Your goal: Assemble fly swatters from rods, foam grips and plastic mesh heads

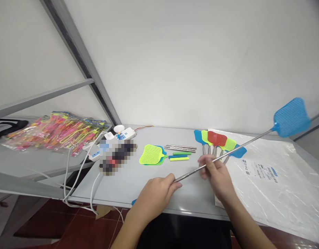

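The rod point(239, 147) is smooth, glossy metal — its swatter head point(291, 117), plastic.

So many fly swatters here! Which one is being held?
The blue swatter at far right, its long metal rod gripped by the left hand. The fanned-out swatters, blue ones included, lie flat.

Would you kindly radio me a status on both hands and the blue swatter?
Left hand gripping near end of rod. Right hand midway along it, grip unclear. Blue swatter held aloft, extended. Nothing visible in its way.
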A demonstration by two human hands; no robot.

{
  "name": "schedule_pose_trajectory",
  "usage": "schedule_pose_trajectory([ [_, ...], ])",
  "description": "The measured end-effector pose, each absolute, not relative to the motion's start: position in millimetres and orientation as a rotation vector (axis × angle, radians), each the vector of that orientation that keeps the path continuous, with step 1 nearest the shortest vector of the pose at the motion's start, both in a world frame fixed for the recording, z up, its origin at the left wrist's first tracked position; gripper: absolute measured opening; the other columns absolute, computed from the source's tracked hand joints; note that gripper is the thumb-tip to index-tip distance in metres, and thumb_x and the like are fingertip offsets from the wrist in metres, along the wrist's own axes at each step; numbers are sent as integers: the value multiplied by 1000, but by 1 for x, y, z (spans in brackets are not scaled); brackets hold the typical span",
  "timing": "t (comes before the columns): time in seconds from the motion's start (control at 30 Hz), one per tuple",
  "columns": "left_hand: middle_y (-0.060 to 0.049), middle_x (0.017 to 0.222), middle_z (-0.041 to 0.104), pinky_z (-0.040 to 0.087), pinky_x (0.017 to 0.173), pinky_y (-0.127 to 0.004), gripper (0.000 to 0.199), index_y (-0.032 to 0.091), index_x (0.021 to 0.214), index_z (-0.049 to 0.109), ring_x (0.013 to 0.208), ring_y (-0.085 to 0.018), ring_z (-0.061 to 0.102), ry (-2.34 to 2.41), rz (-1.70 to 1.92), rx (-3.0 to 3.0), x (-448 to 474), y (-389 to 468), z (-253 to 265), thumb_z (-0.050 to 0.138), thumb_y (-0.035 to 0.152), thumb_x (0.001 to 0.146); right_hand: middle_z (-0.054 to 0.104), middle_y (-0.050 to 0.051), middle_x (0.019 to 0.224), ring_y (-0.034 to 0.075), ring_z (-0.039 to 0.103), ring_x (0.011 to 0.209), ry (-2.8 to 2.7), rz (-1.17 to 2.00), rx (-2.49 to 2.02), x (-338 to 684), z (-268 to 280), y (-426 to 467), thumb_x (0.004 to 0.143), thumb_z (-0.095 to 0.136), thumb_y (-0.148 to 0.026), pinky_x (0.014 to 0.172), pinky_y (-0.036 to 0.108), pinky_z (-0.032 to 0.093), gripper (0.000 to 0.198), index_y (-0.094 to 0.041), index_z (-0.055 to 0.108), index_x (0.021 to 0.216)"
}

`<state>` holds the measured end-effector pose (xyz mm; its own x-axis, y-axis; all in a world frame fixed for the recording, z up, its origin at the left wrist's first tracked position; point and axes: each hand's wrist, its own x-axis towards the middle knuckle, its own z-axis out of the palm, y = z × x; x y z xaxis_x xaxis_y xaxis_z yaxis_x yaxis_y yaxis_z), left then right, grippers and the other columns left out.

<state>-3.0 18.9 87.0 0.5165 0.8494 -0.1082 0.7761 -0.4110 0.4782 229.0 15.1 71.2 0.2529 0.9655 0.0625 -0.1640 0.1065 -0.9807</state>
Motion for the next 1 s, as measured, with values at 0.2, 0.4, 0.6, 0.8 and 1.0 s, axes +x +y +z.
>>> schedule_pose_trajectory([
  [0.2, 3, 63, 52, 24, 56, -26, 38, 23, 75, 44, 61, -16, 51, 1301, 217, 2233, -15, 17, 87, 31, 48, 100, 40, -4, 52, 9, 39, 48, -973, 986, -1150, 241, 77, 8, 90, 57, -47, 49, 26, 30, 34, -18, 64, 74],
  [0.4, 3, 66, 53, 26, 59, -26, 41, 23, 75, 47, 64, -16, 51, 1306, 213, 2205, -45, 18, 87, 31, 52, 99, 37, -5, 55, 8, 36, 49, -825, 960, -1067, 265, 98, 9, 88, 61, -44, 49, 25, 33, 30, -17, 65, 76],
  [0.6, 4, 67, 56, 26, 60, -27, 41, 23, 74, 47, 66, -16, 53, 1422, 155, 2201, -74, 19, 80, 32, 53, 98, 32, -6, 54, 7, 32, 48, -721, 944, -1049, 279, 103, 14, 85, 65, -45, 46, 22, 34, 31, -17, 64, 73],
  [0.8, 2, 73, 61, 29, 64, -28, 42, 24, 78, 52, 70, -19, 54, 1516, 189, 2343, -58, 19, 74, 30, 51, 99, 36, -6, 57, 8, 37, 49, -689, 999, -988, 255, 82, 17, 84, 65, -47, 47, 23, 36, 28, -20, 64, 79],
  [1.0, 2, 71, 61, 30, 61, -27, 39, 23, 79, 53, 68, -18, 57, 1453, 223, 2301, -36, 17, 67, 30, 47, 100, 41, -4, 56, 11, 39, 51, -856, 1066, -1062, 235, 63, 10, 88, 58, -53, 48, 26, 35, 35, -19, 66, 84],
])
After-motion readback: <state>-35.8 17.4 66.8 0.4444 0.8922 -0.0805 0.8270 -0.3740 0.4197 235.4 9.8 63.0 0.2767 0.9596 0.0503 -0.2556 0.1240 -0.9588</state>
